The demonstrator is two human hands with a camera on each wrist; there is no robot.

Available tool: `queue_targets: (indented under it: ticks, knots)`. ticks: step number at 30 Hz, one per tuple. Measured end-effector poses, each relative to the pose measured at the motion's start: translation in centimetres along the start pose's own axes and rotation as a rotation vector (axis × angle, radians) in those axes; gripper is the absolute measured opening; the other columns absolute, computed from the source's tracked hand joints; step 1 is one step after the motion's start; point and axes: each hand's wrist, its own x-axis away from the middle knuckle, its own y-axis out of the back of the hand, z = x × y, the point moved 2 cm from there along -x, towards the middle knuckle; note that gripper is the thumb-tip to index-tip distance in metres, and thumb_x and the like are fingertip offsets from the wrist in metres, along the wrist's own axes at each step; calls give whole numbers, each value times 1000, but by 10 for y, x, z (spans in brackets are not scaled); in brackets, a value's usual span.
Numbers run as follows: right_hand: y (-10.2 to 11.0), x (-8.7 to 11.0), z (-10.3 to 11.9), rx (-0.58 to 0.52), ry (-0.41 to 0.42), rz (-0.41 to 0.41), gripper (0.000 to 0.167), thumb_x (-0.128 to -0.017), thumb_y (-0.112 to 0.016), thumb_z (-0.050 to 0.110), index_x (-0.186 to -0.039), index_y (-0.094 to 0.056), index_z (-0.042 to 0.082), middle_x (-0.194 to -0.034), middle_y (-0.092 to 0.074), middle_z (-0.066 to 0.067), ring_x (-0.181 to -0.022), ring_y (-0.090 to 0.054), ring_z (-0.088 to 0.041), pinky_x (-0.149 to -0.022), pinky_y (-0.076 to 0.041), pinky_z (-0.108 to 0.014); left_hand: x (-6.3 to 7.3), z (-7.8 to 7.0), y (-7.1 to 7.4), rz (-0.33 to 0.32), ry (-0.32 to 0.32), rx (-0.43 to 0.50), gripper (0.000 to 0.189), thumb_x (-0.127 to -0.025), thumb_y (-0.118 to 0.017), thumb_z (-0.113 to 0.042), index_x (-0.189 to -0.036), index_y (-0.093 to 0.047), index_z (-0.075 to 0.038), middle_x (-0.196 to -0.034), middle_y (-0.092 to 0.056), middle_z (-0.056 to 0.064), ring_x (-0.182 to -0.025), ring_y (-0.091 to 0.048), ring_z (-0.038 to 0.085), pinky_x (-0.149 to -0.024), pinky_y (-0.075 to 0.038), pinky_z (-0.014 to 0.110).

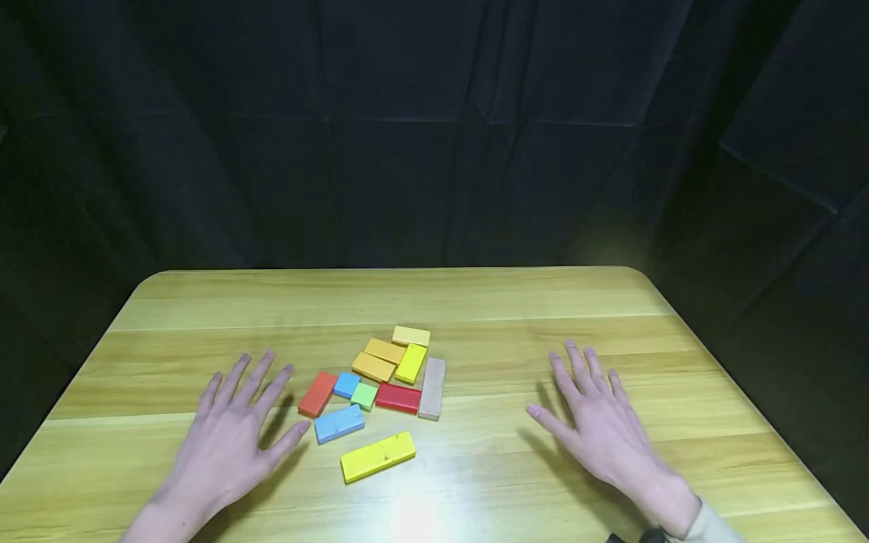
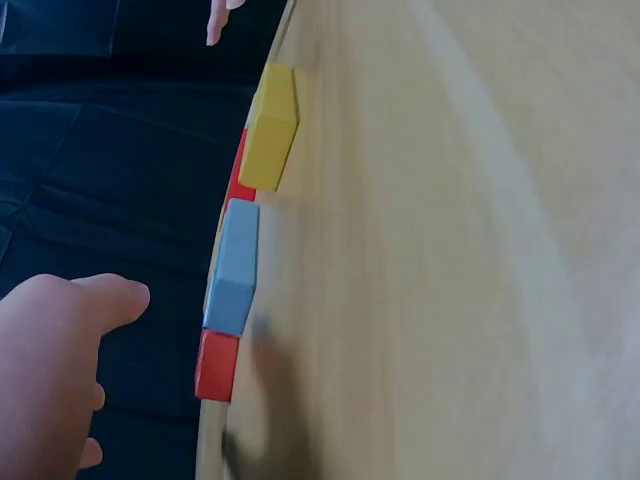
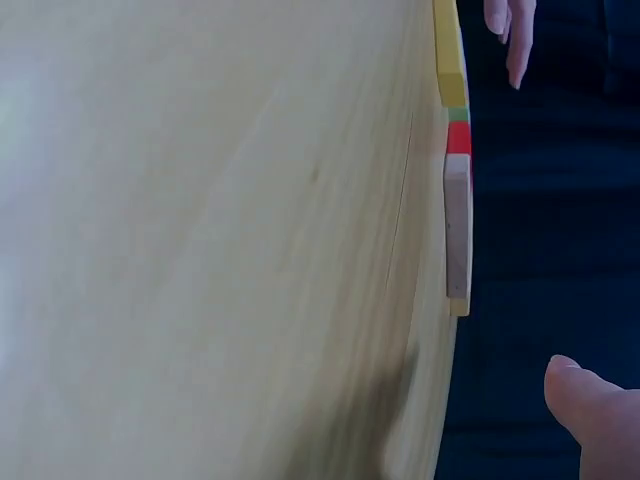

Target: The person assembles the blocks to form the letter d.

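Observation:
My left hand (image 1: pixel 227 441), fingers spread, hovers over the table left of a group of coloured wooden blocks. Its thumb is closest to the light blue block (image 1: pixel 339 424) and the orange-red block (image 1: pixel 317 394). On the far side, my right hand (image 1: pixel 604 430) is spread too, holding nothing, well apart from the blocks. Nearest to me lies a long yellow block (image 1: pixel 378 457). Behind it are a small blue block (image 1: pixel 347 385), a green block (image 1: pixel 364 396), a dark red block (image 1: pixel 398 398) and a greyish block (image 1: pixel 431 388). In the left wrist view the left thumb (image 2: pixel 115 302) shows.
Farther back lie two orange blocks (image 1: pixel 373 366), a smaller yellow block (image 1: pixel 411 363) and a pale yellow block (image 1: pixel 411 335). The wooden table (image 1: pixel 523 302) has rounded far corners. Dark cloth (image 1: pixel 407 188) hangs behind it and along the sides.

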Motion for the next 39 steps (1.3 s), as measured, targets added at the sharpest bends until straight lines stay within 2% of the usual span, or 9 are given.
queue_targets:
  ticks: [10, 21, 26, 29, 34, 39]
  knots:
    - [-5, -2, 10, -31, 21, 15, 88, -96, -48, 65, -158, -26, 8, -167, -10, -16, -151, -16, -43, -114, -20, -70, -2, -11, -9, 73, -42, 73, 72, -90, -61, -60, -145, -53, -15, -155, -43, 14, -143, -34, 41, -113, -30, 62]
    - [-14, -4, 19, -95, 56, 5, 86, -95, -51, 64, -157, -30, 7, -167, -12, -12, -150, -20, -42, -116, -21, -67, 1, -23, -16, 24, -134, 173, 66, -87, -72, -51, -140, -59, -13, -148, -53, 9, -136, -49, 33, -113, -36, 53]
    - [-17, -6, 24, -166, 65, 17, 86, -95, -52, 62, -156, -30, 6, -167, -12, -11, -150, -22, -40, -118, -21, -64, 1, -29, -17, -11, -194, 272, 59, -84, -78, -43, -135, -63, -16, -142, -59, 2, -132, -54, 24, -113, -39, 50]
    - [-20, -7, 26, -215, 66, 24, 86, -95, -54, 61, -156, -30, 6, -166, -14, -11, -150, -22, -39, -119, -21, -62, 0, -34, -18, -17, -228, 334, 54, -83, -80, -38, -133, -65, -19, -140, -60, -3, -130, -56, 21, -109, -44, 48]
    - [-24, -9, 29, -267, 70, 32, 85, -95, -55, 60, -156, -31, 5, -165, -19, -14, -149, -24, -40, -119, -21, -61, -1, -41, -20, -12, -276, 408, 50, -83, -82, -31, -130, -66, -22, -134, -63, -8, -124, -60, 15, -100, -53, 42]
    - [-26, -10, 32, -293, 80, 36, 84, -95, -55, 60, -155, -32, 5, -165, -21, -14, -149, -25, -40, -118, -22, -62, -1, -48, -23, 47, -285, 470, 45, -87, -78, -32, -129, -66, -21, -130, -63, -14, -121, -60, 9, -98, -54, 37]
